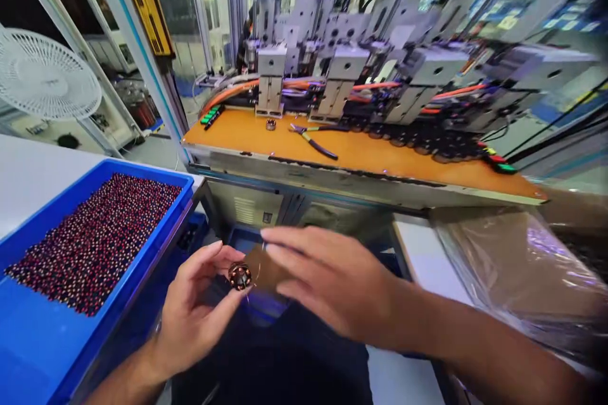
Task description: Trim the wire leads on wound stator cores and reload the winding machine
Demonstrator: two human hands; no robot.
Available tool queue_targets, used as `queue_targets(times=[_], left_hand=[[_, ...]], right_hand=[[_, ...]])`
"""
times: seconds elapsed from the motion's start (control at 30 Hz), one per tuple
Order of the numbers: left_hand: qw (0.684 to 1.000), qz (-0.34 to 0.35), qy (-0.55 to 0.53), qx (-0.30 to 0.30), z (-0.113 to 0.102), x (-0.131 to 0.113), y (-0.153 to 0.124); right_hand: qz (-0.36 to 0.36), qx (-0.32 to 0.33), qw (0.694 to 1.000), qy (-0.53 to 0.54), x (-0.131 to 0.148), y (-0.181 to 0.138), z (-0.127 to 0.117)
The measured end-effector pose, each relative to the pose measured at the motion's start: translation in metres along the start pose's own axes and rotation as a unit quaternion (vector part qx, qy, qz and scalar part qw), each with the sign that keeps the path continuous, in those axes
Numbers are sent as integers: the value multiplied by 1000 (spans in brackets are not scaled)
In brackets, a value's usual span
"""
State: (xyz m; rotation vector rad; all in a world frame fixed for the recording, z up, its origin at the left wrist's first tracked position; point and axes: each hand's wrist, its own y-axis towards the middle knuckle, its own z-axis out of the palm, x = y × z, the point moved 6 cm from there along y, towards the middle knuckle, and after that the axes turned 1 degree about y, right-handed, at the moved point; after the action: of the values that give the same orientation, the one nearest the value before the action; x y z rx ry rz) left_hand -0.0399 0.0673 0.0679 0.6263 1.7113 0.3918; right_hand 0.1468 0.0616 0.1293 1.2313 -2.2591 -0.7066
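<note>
My left hand [199, 307] is closed round a small round motor stator [240, 276], held between thumb and fingers, with copper windings facing up. Thin loose wire ends [257, 278] stick out from its right side. Just right of the stator is my right hand [327, 272], somewhat blurred, its fingers stretched out towards the left. A fine wire seems to pass by its fingertips, but no grip on it shows. Another stator [270, 124] sits on the orange worktop [237, 130], beside a pair of pliers [316, 140] with open jaws.
To my left, a blue tray [42, 342] holds a mass of small dark parts with red and pale dots. Machine heads [344, 66] line the back of the worktop. Plastic-wrapped cardboard [494, 259] lies at right. A white fan [47, 76] stands far left.
</note>
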Motion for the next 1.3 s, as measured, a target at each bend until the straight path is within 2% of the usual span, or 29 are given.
queue_targets(times=[0.03, 0.1, 0.27, 0.43, 0.63, 0.73, 0.8, 0.87, 0.93, 1.0, 1.07, 1.1, 1.17, 1.3], left_hand=[[1000, 13, -2, 6, 1, -1, -3], [999, 19, -21, 17, 3, 1, -6], [997, -9, -75, 35, 12, 7, -9], [993, -40, -103, 37, 13, 10, -13], [983, -91, -157, 29, 15, 18, -12], [980, -90, -173, 25, 16, 19, -11], [982, -75, -173, 27, 17, 18, -11], [984, -55, -165, 36, 17, 17, -13], [985, -40, -159, 57, 19, 16, -16], [984, -31, -154, 84, 23, 16, -20], [983, -26, -150, 106, 27, 15, -23], [983, -24, -146, 111, 29, 15, -23], [986, -19, -132, 99, 30, 14, -22], [991, -15, -129, 43, 30, 10, -14]], right_hand=[[-10, 32, 999, -12, 15, -5, 5], [3, 78, 997, -24, 27, -14, 17], [78, 137, 986, 46, 14, -29, 35], [95, 138, 974, 154, 17, -33, 33], [101, 77, 946, 297, 29, -36, 29], [98, 76, 931, 344, 31, -43, 35], [130, 74, 916, 373, 23, -49, 41], [202, 40, 893, 400, 8, -53, 45], [297, -21, 848, 438, -8, -57, 50], [383, -65, 776, 497, -17, -59, 60], [444, -71, 696, 560, -16, -57, 75], [462, -69, 667, 581, -13, -56, 81], [474, -75, 640, 601, -8, -52, 90], [451, -141, 632, 614, 1, -54, 99]])
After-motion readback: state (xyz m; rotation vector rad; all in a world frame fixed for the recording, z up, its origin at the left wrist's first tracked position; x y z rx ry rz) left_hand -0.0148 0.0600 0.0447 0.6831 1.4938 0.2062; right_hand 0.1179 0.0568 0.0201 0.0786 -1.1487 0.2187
